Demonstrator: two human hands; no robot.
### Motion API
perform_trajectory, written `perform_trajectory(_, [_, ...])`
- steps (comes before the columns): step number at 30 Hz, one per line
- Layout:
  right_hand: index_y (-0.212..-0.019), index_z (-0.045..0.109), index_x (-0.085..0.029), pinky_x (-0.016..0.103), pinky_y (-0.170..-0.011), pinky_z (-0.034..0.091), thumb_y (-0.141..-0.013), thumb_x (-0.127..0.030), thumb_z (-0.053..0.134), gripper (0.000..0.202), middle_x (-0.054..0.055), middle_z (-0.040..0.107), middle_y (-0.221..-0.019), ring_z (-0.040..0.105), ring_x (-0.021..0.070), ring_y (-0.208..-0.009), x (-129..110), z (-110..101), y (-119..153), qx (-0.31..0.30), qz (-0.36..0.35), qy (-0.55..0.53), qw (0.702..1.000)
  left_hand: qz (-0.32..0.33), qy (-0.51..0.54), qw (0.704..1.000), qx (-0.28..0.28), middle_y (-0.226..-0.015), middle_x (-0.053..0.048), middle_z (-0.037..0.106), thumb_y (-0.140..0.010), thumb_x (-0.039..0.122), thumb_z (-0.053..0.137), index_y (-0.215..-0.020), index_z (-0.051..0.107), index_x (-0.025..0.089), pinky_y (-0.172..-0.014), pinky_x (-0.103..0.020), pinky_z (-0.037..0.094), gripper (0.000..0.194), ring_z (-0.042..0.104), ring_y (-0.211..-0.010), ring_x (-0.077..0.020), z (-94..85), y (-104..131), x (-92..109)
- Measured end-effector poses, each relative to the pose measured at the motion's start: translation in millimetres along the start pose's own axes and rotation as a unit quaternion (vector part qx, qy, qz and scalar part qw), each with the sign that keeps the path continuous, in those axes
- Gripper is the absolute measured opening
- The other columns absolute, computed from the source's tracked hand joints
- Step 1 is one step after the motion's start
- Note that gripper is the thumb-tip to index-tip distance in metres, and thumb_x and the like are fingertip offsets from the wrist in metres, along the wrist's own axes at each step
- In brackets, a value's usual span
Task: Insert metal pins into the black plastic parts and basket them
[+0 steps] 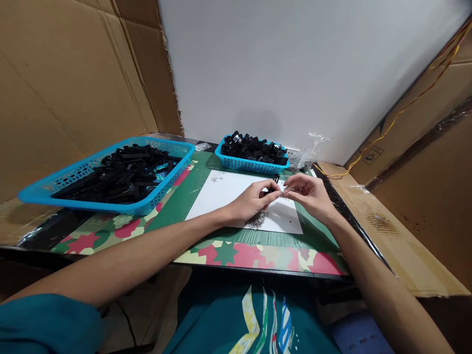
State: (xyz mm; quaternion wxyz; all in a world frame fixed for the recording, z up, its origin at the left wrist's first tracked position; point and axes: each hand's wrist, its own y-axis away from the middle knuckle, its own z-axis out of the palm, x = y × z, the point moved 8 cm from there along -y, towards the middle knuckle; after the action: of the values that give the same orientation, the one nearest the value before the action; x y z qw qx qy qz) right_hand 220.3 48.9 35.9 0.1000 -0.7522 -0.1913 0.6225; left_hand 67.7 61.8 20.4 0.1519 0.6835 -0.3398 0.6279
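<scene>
My left hand (254, 200) is closed on a small black plastic part (276, 179), whose top end sticks up past the fingers. Close beside it, my right hand (308, 194) pinches with thumb and fingertips against the part's lower end. Something thin and small shows at its fingertips, but I cannot make out what it is. Both hands are above a white sheet (206, 201). A pile of tiny metal bits (257, 220) lies on the sheet under my left hand.
A large blue basket (147, 204) of long black parts stands at the left. Behind the sheet sits a smaller blue basket (254, 167) heaped with short black pieces. Clear plastic bags (304, 157) lie beside it. Cardboard walls (424, 206) flank both sides, with yellow wire (396, 118) at right.
</scene>
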Motion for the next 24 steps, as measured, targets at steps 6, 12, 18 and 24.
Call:
perform_trajectory(6, [-0.089,0.076,-0.02,0.033,-0.07,0.057,-0.081,-0.045,0.087,0.028,0.005,0.076,-0.087,0.07,0.0184,-0.078,-8,9,1,-0.003,-0.026,0.039,0.999,0.028,-0.055,0.998,0.007,-0.068,0.004,0.047,-0.096,0.047,0.063,-0.093,0.065,0.016,-0.06,-0.026,0.031,0.031,0.039,-0.062,-0.0112,-2.1,1,6])
perform_trajectory(12, [-0.088,0.076,-0.02,0.032,-0.063,0.045,-0.092,-0.046,0.077,0.026,0.005,0.075,-0.084,0.06,0.017,-0.071,-17,10,5,0.015,-0.07,0.165,0.984,0.023,-0.04,0.999,0.012,-0.069,0.004,0.049,-0.097,0.05,0.061,-0.096,0.064,0.016,-0.061,-0.026,0.033,0.035,0.042,-0.063,-0.0119,-4.7,2,3])
perform_trajectory(18, [-0.092,0.07,-0.023,0.032,-0.066,0.042,-0.101,-0.046,0.066,0.025,0.004,0.068,-0.086,0.054,0.0172,-0.072,-21,18,7,-0.007,-0.077,0.201,0.976,0.008,0.039,0.999,-0.005,-0.069,0.005,0.045,-0.099,0.051,0.061,-0.093,0.058,0.018,-0.056,-0.024,0.028,0.034,0.039,-0.06,-0.0099,-1.5,2,-3])
perform_trajectory(24, [-0.096,0.073,-0.026,0.034,-0.066,0.045,-0.096,-0.052,0.072,0.026,0.007,0.056,-0.102,0.051,0.02,-0.082,-22,14,5,0.009,-0.094,0.135,0.986,0.005,0.107,0.994,-0.022,-0.076,0.004,0.047,-0.092,0.058,0.071,-0.097,0.062,0.017,-0.055,-0.023,0.03,0.042,0.043,-0.061,-0.0082,2.9,-1,-1])
